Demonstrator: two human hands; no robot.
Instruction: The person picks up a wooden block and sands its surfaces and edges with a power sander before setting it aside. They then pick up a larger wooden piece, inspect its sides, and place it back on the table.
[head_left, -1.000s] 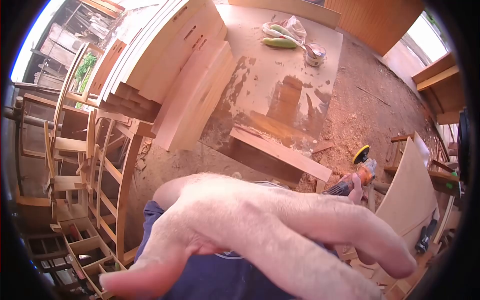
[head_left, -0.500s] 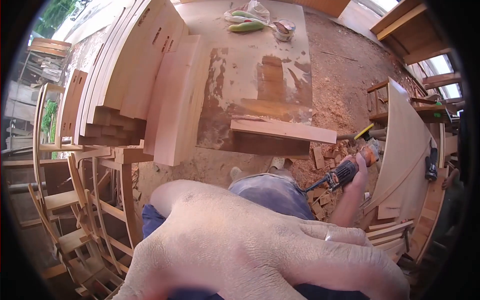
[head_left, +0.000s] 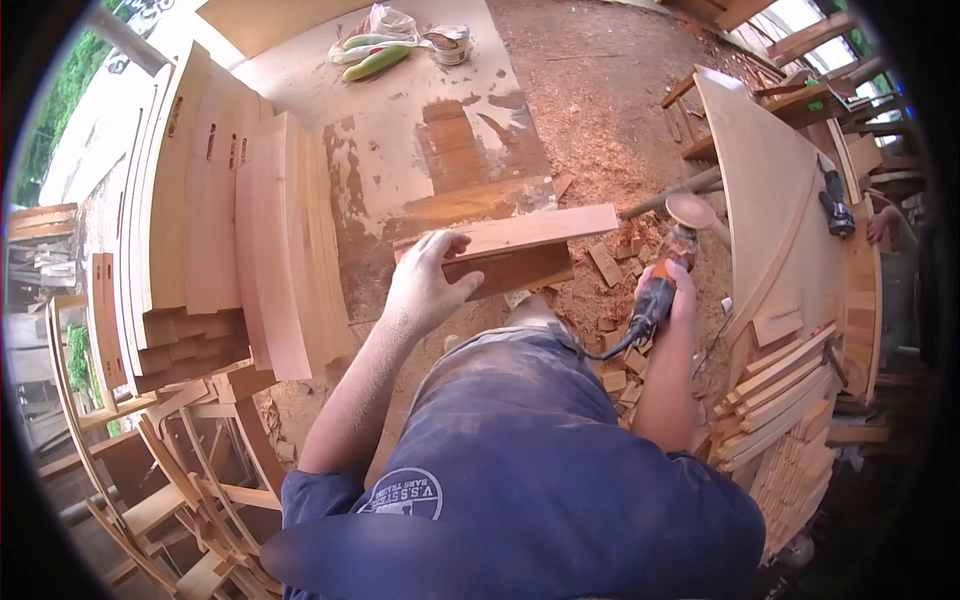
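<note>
My right hand (head_left: 676, 285) is wrapped round the orange and black body of an angle grinder (head_left: 655, 298). Its round sanding disc (head_left: 690, 210) points up and away from me, and a cord trails from the lower end. My left hand (head_left: 428, 275) is at the near left side of a light wooden board (head_left: 545, 228), thumb and fingers apart, fingertips right at its edge. That board lies across the near end of the worktable (head_left: 365, 285), its right end sticking out past the side.
Tall stacked planks (head_left: 205, 200) stand on the left, above wooden chair frames (head_left: 180, 480). Green vegetables (head_left: 376, 62) and a small tub (head_left: 450, 45) sit at the table's far end. On the right, a second power tool (head_left: 836, 200) lies by a plywood sheet (head_left: 750, 160); wood strips (head_left: 780, 400) are piled below.
My left hand has dropped from close before the camera to the board's left part. The grinder has swung more upright in my right hand, and the view has shifted.
</note>
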